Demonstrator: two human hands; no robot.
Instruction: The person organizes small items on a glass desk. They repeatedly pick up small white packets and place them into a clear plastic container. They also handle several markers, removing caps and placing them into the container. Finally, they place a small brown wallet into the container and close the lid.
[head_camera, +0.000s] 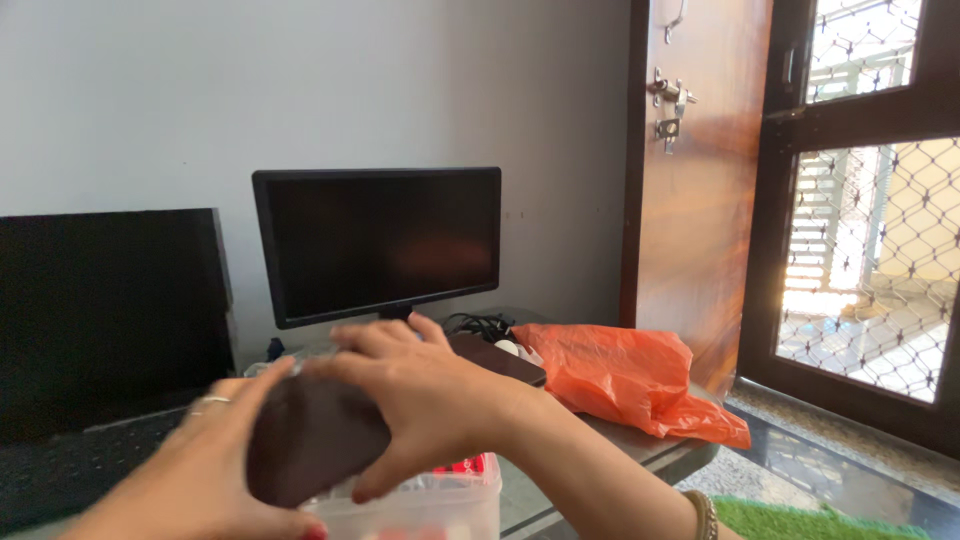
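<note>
Left hand (205, 455) and right hand (420, 390) are both gripping a dark brown pouch-like object (310, 440), fingers wrapped around it, above a clear plastic container (440, 505).

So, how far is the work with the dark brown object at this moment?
In hand: both the left hand and the right hand grip the dark brown object just above the clear plastic container. Done: the container stands on the table. Left: the object is not inside it or set down; whether the container has a lid cannot be told.
</note>
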